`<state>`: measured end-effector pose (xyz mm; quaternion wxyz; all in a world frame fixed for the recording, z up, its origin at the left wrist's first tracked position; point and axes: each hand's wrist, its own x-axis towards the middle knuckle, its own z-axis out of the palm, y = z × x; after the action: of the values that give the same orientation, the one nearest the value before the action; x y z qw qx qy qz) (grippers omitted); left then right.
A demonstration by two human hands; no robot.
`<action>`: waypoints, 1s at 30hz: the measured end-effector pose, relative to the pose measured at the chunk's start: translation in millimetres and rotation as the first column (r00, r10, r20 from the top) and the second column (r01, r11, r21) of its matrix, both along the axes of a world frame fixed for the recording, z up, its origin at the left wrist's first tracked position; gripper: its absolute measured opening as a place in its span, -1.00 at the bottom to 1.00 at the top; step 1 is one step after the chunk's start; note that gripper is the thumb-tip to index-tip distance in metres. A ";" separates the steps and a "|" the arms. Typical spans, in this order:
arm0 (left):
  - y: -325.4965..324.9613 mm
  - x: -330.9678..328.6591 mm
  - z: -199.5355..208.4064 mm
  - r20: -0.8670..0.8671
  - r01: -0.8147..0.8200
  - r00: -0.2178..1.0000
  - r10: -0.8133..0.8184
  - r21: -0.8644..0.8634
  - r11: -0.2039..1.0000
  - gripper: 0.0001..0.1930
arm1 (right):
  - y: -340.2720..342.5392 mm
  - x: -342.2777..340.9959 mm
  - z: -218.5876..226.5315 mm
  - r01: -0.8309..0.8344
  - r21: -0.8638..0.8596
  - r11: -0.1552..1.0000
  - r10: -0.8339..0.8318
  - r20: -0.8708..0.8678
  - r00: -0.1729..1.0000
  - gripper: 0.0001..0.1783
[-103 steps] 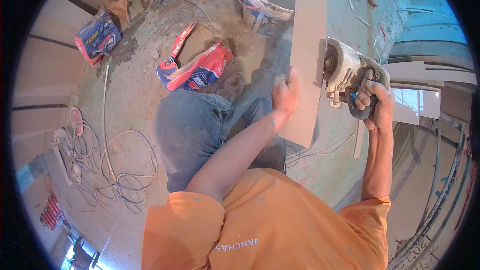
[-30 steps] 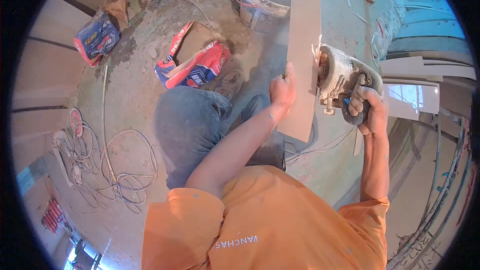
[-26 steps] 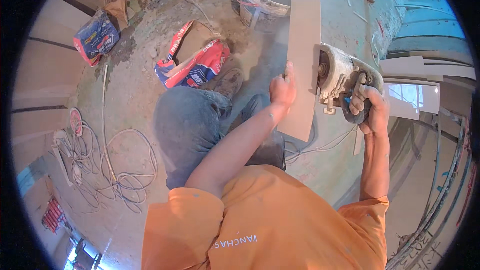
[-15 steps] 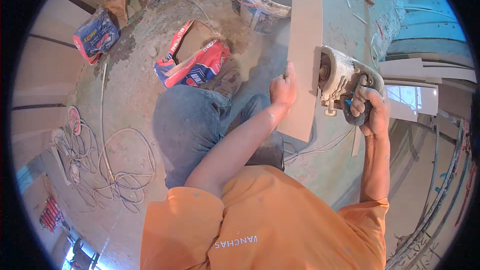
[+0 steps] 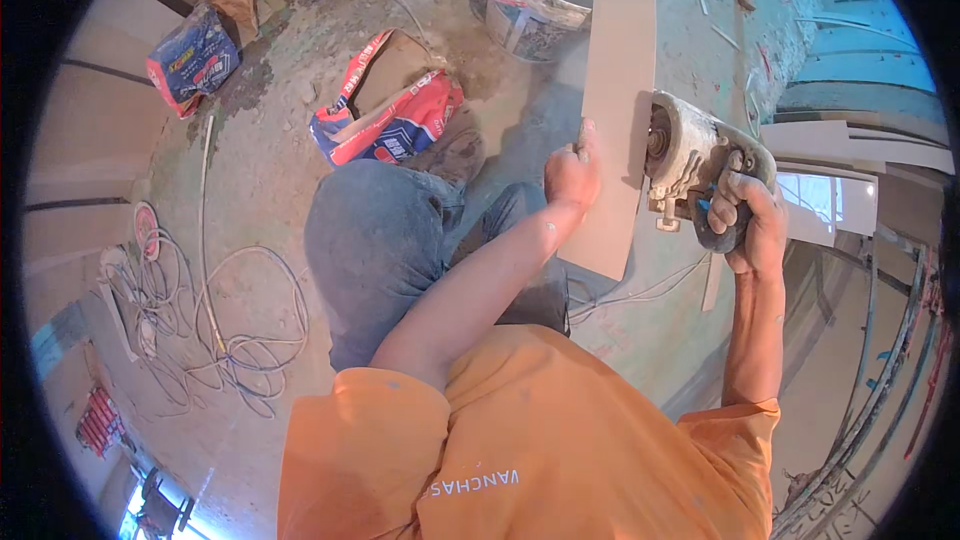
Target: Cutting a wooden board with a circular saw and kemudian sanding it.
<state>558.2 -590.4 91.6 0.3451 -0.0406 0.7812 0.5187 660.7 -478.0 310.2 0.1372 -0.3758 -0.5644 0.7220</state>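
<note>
My left hand (image 5: 573, 175) grips the left edge of a long, pale tile strip (image 5: 612, 90), with the thumb laid along its face. The strip stands out in front of me, its near end above my lap. My right hand (image 5: 745, 215) is wrapped round the dark handle of a dusty power cutter (image 5: 690, 155). The cutter's pale base plate and round hub lie against the strip's right edge. Whether the blade touches the tile is hidden. My knees (image 5: 375, 240) are bent to the left of the strip.
A torn red-and-blue bag (image 5: 395, 125) lies beyond my knee, and another bag (image 5: 195, 60) farther left. A white bucket (image 5: 535, 10) stands behind the strip. Coiled hose and cable (image 5: 245, 340) cover the left floor. Cut tile pieces (image 5: 825, 205) and metal poles (image 5: 890, 380) are at right.
The tile strip, both hands and the cutter appear slightly farther right. Both grips are unchanged, and the cutter stays at the strip's right edge.
</note>
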 end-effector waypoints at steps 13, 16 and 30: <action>-2.5 -1.6 5.4 0.037 -0.010 0.999 0.009 0.020 1.000 -0.13 | -1.6 3.3 3.3 -0.046 0.016 0.999 0.045 0.015 0.999 -0.86; -1.4 -1.6 4.8 0.020 0.006 1.000 -0.006 0.004 1.000 -0.14 | -2.0 5.0 4.6 -0.040 0.022 0.999 0.039 0.028 0.999 -0.87; 0.1 -1.5 6.3 -0.020 -0.015 1.000 0.015 -0.010 1.000 -0.15 | -0.3 13.5 -1.1 -0.038 -0.039 0.999 0.039 0.006 0.999 -0.80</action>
<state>556.7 -590.4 97.8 0.3330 -0.0431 0.7869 0.5178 674.2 -478.3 309.1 0.1140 -0.3701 -0.5579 0.7340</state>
